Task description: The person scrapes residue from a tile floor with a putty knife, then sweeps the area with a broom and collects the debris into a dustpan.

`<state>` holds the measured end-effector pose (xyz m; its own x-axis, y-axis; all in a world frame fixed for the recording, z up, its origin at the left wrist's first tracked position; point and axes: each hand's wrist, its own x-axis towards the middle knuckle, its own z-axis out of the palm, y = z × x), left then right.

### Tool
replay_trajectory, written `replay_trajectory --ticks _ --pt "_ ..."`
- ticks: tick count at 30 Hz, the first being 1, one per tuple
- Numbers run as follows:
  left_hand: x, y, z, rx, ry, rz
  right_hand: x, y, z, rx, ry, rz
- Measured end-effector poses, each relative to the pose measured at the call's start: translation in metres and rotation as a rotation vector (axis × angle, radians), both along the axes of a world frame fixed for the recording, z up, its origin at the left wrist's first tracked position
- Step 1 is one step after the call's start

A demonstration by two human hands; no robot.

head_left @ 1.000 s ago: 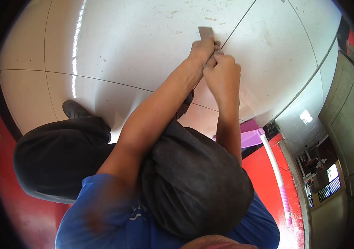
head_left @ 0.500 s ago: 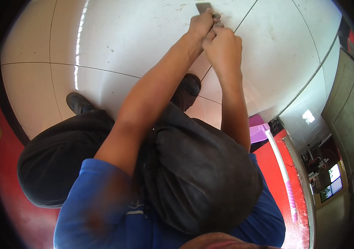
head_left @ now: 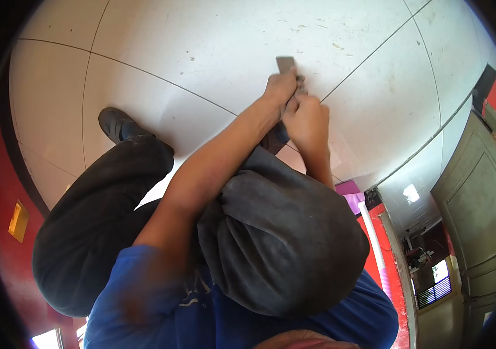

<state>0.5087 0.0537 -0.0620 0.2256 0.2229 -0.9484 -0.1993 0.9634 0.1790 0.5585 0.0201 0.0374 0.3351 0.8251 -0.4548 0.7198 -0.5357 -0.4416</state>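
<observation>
Both my hands grip a scraper with a flat grey blade (head_left: 285, 61), held low over the white tiled floor (head_left: 213, 35). My left hand (head_left: 282, 86) is closed round it just behind the blade. Right behind, my right hand (head_left: 308, 119) is closed on the handle end, and the fingers of both hands hide most of the handle. The blade points away from me, towards scattered yellowish-brown marks (head_left: 337, 46) on the tiles. My forearms reach past my bent knee (head_left: 285, 244) in dark trousers.
My left shoe (head_left: 114, 123) rests on the tiles at the left. A purple dustpan (head_left: 352, 200) with a white handle (head_left: 374, 238) stands at the right by a red wall base. Beyond it is a greenish door (head_left: 480, 198). A red wall (head_left: 3, 232) lies at the left.
My hands and the scraper have drawn back towards my body, off the marks they were near. The view has tilted up and shifted, showing more floor ahead. Both hands keep their grip.
</observation>
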Motion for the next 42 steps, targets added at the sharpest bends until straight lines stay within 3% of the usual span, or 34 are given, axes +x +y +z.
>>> replay_trajectory --ticks 1,3,5,7,9,12,15,18,21,24,26,27,29,31,32,33,34,35,37,39,41,42 --pt "0.002 0.021 0.009 0.087 0.040 -0.108 0.001 0.011 0.003 -0.046 -0.021 -0.006" --pt "0.014 0.078 0.000 0.189 -0.067 0.025 0.005 0.057 -0.004 0.025 -0.025 -0.061" --pt "0.009 0.077 0.005 0.151 -0.074 -0.025 0.003 0.053 -0.002 0.054 -0.048 -0.047" --pt "0.000 0.017 -0.005 -0.019 -0.043 0.006 -0.005 -0.003 0.008 0.002 -0.035 0.021" --pt "0.001 -0.011 -0.001 -0.065 -0.032 0.165 -0.005 -0.001 0.005 -0.016 -0.006 0.089" --pt "0.014 0.053 0.010 0.118 -0.032 -0.101 0.008 0.036 -0.001 0.022 -0.039 -0.057" --pt "0.023 0.075 0.018 0.122 -0.053 -0.135 0.016 0.048 0.003 0.040 -0.072 -0.040" --pt "0.013 0.006 0.006 -0.016 -0.058 0.044 -0.001 -0.005 -0.003 0.122 -0.081 -0.027" --pt "0.018 0.036 0.002 0.123 -0.010 -0.094 0.014 0.028 0.001 -0.060 -0.059 -0.015" --pt "0.021 0.081 -0.001 0.301 -0.135 -0.178 0.018 0.059 -0.011 0.075 -0.036 -0.090" --pt "0.013 0.062 0.013 0.141 0.017 -0.116 0.007 0.033 -0.005 0.057 -0.060 -0.123" --pt "0.005 0.038 0.010 0.137 0.022 -0.114 -0.004 0.002 -0.003 0.031 -0.046 -0.080" --pt "-0.010 -0.006 -0.016 -0.002 -0.061 0.152 -0.015 -0.001 -0.003 0.024 -0.022 -0.033" --pt "-0.018 0.024 -0.026 0.265 0.062 -0.277 -0.015 0.014 0.000 0.085 0.039 0.025" --pt "-0.021 0.047 -0.029 0.312 -0.061 -0.184 -0.009 0.031 -0.018 0.069 0.017 -0.016" --pt "-0.025 0.077 -0.052 0.317 -0.228 -0.297 -0.008 0.047 -0.022 0.150 0.028 -0.057" --pt "-0.017 0.087 -0.034 0.406 -0.258 -0.203 -0.015 0.048 -0.027 0.195 0.026 -0.086" --pt "-0.006 0.092 -0.101 0.138 -0.178 0.015 -0.018 0.049 -0.031 0.247 0.034 -0.112" --pt "-0.046 0.064 -0.036 0.021 -0.455 0.083 -0.036 0.006 -0.020 0.269 0.229 -0.205" --pt "-0.058 0.022 -0.013 0.047 -0.297 0.025 -0.050 -0.019 -0.043 0.580 0.228 -0.170" --pt "-0.052 0.020 0.001 0.048 -0.186 0.026 -0.054 -0.031 -0.037 0.232 0.357 -0.457" --pt "-0.048 0.028 0.007 0.056 -0.150 0.033 -0.051 -0.024 -0.039 0.286 0.286 -0.445"
